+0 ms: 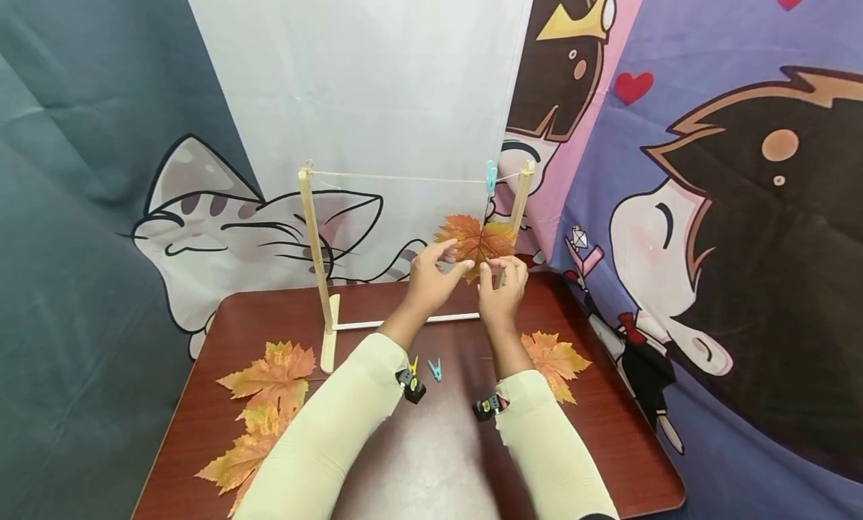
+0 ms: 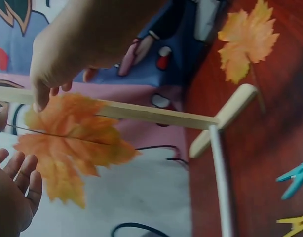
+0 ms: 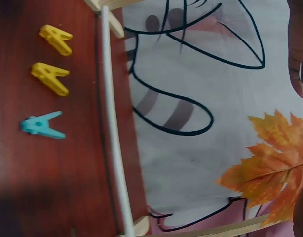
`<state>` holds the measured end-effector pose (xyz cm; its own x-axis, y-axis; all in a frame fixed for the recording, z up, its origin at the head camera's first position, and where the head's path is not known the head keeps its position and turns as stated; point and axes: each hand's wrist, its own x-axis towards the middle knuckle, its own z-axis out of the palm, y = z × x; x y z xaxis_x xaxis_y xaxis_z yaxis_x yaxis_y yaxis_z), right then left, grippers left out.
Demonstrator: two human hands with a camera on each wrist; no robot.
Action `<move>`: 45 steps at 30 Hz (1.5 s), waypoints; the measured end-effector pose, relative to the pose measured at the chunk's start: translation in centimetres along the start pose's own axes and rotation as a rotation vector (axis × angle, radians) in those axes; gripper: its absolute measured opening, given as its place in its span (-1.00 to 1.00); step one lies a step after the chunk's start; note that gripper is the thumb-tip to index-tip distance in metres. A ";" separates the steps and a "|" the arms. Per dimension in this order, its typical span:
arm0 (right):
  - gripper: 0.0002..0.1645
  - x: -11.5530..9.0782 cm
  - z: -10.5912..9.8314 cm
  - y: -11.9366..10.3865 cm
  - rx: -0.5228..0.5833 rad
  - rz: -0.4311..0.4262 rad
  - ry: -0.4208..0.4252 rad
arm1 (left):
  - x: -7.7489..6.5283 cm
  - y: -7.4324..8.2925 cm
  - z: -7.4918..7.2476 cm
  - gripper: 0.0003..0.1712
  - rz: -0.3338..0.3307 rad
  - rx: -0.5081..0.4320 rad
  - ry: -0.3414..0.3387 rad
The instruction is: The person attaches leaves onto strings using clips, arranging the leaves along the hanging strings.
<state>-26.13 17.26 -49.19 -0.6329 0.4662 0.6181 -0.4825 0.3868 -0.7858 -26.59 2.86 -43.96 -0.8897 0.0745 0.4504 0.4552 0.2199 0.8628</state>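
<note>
An orange maple leaf (image 1: 465, 231) hangs by its stem below a light-blue clothespin (image 1: 491, 177), which grips the string (image 1: 404, 177) near the right post. My left hand (image 1: 431, 282) is at the leaf's lower left, fingers apart and loosely bent; in the left wrist view the left hand (image 2: 13, 195) has spread fingers. At the lower right, my right hand (image 1: 503, 289) has thumb and forefinger close to the leaf's edge. From the left wrist, the right hand (image 2: 62, 59) reaches down beside the leaf (image 2: 72, 143); whether its fingertips touch is unclear.
A wooden post (image 1: 313, 243) and another post (image 1: 521, 198) hold the string, with a white rod (image 1: 367, 325) low between them. A blue clothespin (image 3: 43, 125) and yellow clothespins (image 3: 50, 78) lie on the table. Maple leaves (image 1: 270, 378) lie left, another leaf (image 1: 553, 359) right.
</note>
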 end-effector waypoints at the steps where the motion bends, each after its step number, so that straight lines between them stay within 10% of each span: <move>1: -0.84 -0.2 -0.1 0.2 -0.003 0.005 -0.006 | -0.3 -0.4 0.1 -0.37 -0.011 -0.003 -0.002; 45: -0.78 -8.4 -8.0 10.5 -0.296 0.313 -0.207 | -12.5 -12.1 1.7 -0.34 -0.382 0.317 -0.125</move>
<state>-21.06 23.75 -62.51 -0.8423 0.4396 0.3119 -0.0751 0.4773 -0.8755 -21.09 0.87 -60.42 -0.9967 0.0425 0.0688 0.0808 0.5367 0.8399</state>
